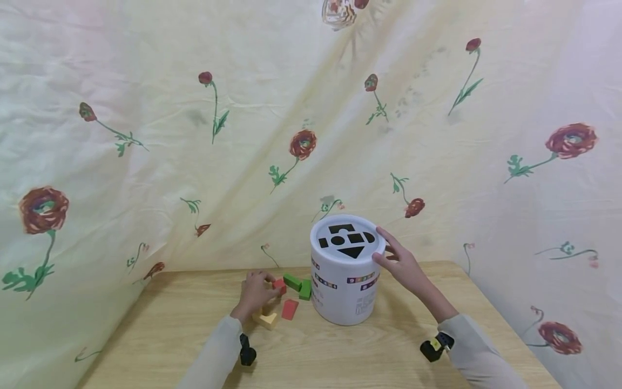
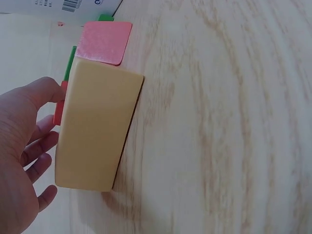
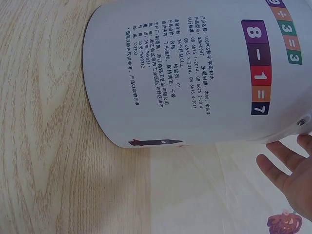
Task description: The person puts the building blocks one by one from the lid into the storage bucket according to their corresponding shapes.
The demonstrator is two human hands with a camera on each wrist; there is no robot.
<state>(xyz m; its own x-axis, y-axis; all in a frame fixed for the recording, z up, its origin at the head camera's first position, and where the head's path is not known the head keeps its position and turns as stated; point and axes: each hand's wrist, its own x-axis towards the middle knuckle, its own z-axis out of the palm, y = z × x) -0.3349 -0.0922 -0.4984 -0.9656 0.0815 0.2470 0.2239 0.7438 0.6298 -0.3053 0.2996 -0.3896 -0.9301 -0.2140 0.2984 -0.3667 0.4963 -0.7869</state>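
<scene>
The left hand [image 1: 255, 292] is pinching a small red block [image 1: 279, 284] mid-desk; the right hand [image 1: 400, 265], fingers relaxed, is touching the shape-sorter bucket's lid [image 1: 347, 237].

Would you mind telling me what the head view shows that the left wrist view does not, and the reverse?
Only the head view shows the white bucket's lid with its black shape holes, the right hand touching the lid's rim, two green blocks and the flowered cloth behind the table. Only the left wrist view shows a barcode label on the bucket's base and the yellow block's broad face close up. Both show the left hand at the blocks, the flat red block and the wooden table.
</scene>
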